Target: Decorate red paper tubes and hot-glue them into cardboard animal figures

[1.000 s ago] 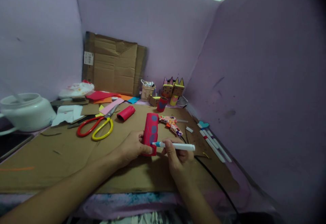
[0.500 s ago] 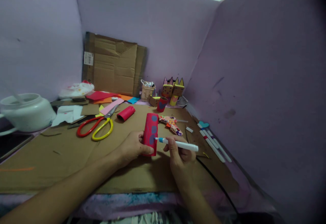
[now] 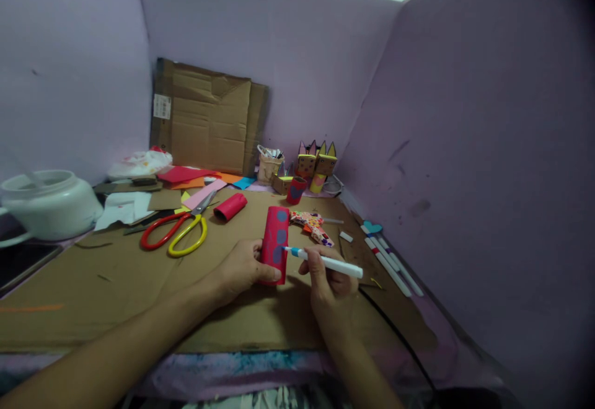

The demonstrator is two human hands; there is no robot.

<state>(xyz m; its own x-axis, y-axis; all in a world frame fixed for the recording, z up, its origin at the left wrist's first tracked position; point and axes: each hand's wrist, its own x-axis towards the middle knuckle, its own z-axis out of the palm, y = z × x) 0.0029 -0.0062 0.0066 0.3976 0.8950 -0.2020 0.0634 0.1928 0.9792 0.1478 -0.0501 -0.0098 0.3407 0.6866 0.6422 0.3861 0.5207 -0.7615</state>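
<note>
My left hand (image 3: 248, 269) grips the lower end of a red paper tube (image 3: 269, 229), its thumb across the front. Blue-grey patches run down the side of the tube that faces me. Closed around a white marker with a blue band (image 3: 339, 265), my right hand (image 3: 332, 282) holds the tip against the lowest patch. A second red tube (image 3: 230, 207) lies on the cardboard behind, beside scissors (image 3: 188, 229) with one red and one yellow handle. Just past the held tube rests a glue gun with a floral pattern (image 3: 313, 223).
Several markers (image 3: 388, 263) and a blue heart (image 3: 372, 227) lie along the right side. A black cable (image 3: 395, 328) runs toward me. At left stand a white pot (image 3: 51, 204) and coloured paper (image 3: 186, 175). Cardboard sheets (image 3: 209, 118) lean on the back wall, near cat-faced figures (image 3: 316, 162).
The marker tip has shifted slightly up along the edge of the lowest patch. My left hand and the tube have stayed nearly still.
</note>
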